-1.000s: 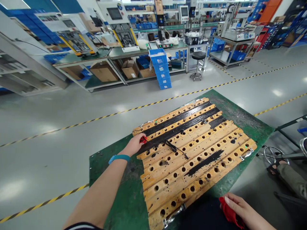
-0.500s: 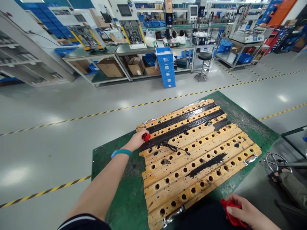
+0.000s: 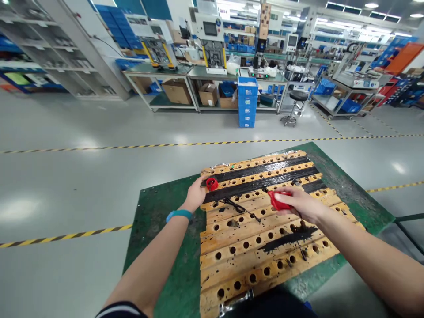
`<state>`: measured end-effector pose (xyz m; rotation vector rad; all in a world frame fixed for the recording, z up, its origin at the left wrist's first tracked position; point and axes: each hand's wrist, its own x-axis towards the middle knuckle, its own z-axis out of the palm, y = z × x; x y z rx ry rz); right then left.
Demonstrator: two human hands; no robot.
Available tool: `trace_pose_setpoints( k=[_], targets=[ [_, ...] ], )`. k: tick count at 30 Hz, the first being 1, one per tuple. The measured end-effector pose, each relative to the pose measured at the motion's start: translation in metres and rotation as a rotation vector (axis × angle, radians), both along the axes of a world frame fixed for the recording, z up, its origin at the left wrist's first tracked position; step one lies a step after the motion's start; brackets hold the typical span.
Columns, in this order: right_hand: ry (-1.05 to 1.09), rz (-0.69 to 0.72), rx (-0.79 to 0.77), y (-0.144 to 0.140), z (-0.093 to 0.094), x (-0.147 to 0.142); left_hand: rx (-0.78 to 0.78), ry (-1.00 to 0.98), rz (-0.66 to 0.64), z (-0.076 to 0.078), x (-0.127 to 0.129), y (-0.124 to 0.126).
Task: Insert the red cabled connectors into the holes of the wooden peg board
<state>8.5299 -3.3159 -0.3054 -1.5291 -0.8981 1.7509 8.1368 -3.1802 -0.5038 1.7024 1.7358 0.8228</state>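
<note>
My left hand [image 3: 196, 194] rests at the left edge of the grooved wooden board [image 3: 228, 240], its fingers stretched out beside a red round part [image 3: 212, 184] with a dark inside. A black cable [image 3: 233, 203] with a thin end lies across the board near that part. Over the middle of the board, my right hand [image 3: 300, 203] is closed around another red part [image 3: 280, 200], whose exact kind I cannot make out. From this hand a thin black cable [image 3: 301, 249] hangs toward the front of the board.
The board has rows of round holes and black-coated strips [image 3: 265, 187], and lies on a green tabletop [image 3: 159, 229]. Beyond the floor tape stand stacked blue bins [image 3: 247, 104], a stool [image 3: 298, 96], workbenches with machines [image 3: 214, 46] and a wheeled cart [image 3: 351, 81].
My right hand has come up from the front right edge to over the board, carrying its red part. My left fingers have loosened from the other red part. The camera view has shifted.
</note>
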Motion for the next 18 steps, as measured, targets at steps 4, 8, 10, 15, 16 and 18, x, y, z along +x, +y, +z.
trace_pose_setpoints(
  k=[4,8,10,15,16,18],
  targets=[
    [-0.162,0.11,0.042,0.079,-0.04,-0.07,-0.008,-0.267,0.197,-0.007,0.005,-0.056],
    [-0.531,0.243,0.072,0.131,-0.084,-0.143,-0.087,-0.587,0.243,-0.022,0.019,-0.153],
    [-0.635,0.298,0.086,0.15,-0.102,-0.173,-0.125,-0.633,0.278,-0.031,0.026,-0.204],
    [-0.849,0.4,0.131,0.178,-0.13,-0.214,-0.201,-0.658,0.394,-0.062,0.036,-0.298],
    [-0.904,0.419,0.151,0.181,-0.133,-0.218,-0.206,-0.664,0.402,-0.068,0.039,-0.309],
    [-1.001,0.452,0.192,0.187,-0.137,-0.223,-0.19,-0.674,0.409,-0.078,0.048,-0.324]
  ],
)
